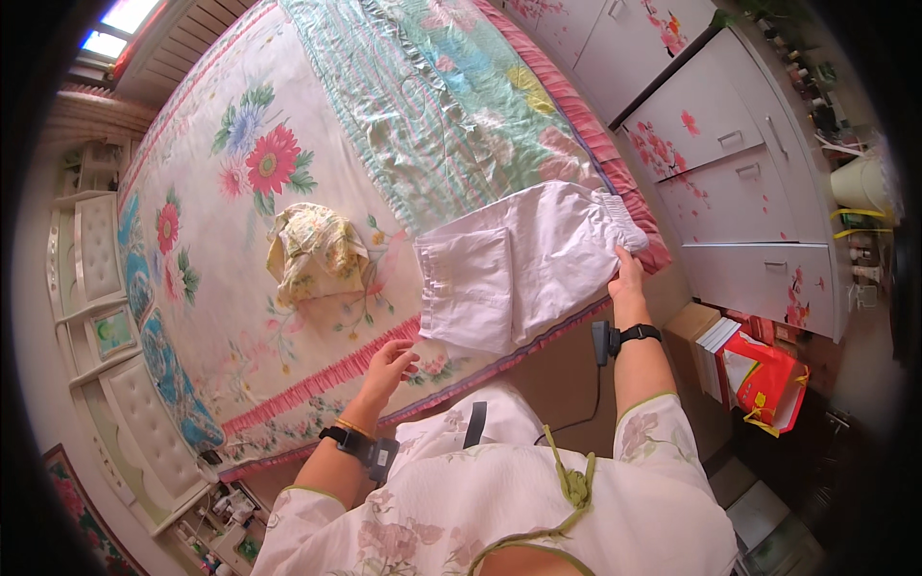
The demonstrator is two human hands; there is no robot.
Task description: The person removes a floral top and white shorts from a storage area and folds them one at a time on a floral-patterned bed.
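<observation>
A pair of white pants (562,259) lies spread sideways on the near right part of the bed. Its left part is folded over in a layer, and gathered elastic edges show at both ends. My right hand (626,274) pinches the gathered edge at the right end, close to the bed's side. Just off the folded layer's near left corner, my left hand (389,367) hovers over the bed with loosely bent fingers and nothing in them. Farther left, a crumpled pale yellow floral garment (317,254) rests in a small heap.
A floral sheet with a pink ruffle covers the bed (230,326); a green quilt (403,125) lies along its far right side. White drawers (740,202) stand to the right, above a red paper bag (764,379). The padded headboard (144,413) is at left.
</observation>
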